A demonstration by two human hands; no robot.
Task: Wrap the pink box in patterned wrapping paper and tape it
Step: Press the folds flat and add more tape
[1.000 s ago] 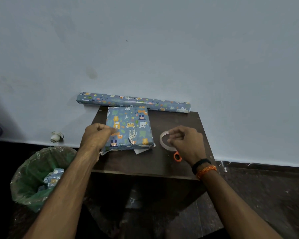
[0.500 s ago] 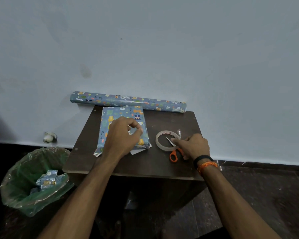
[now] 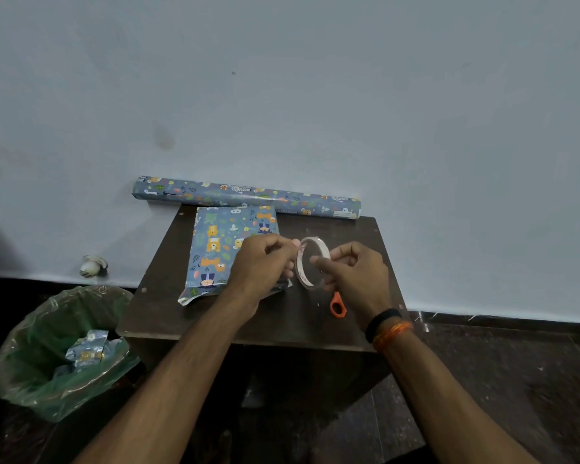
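Both hands now meet on the tape roll (image 3: 310,262): right hand (image 3: 355,272) has lifted it, left hand (image 3: 263,266), off the wrapped box (image 3: 230,246), pinches its edge, likely to pull a strip.

Pale blue wall (image 3: 315,95), dark floor (image 3: 516,380), small dark wooden table (image 3: 154,316), dim light.

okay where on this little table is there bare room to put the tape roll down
Bare patches: the table's near-left corner in front of the wrapped box, and the far-right corner behind the right hand. Crowded: the middle, around the tape roll, left hand and orange scissors.
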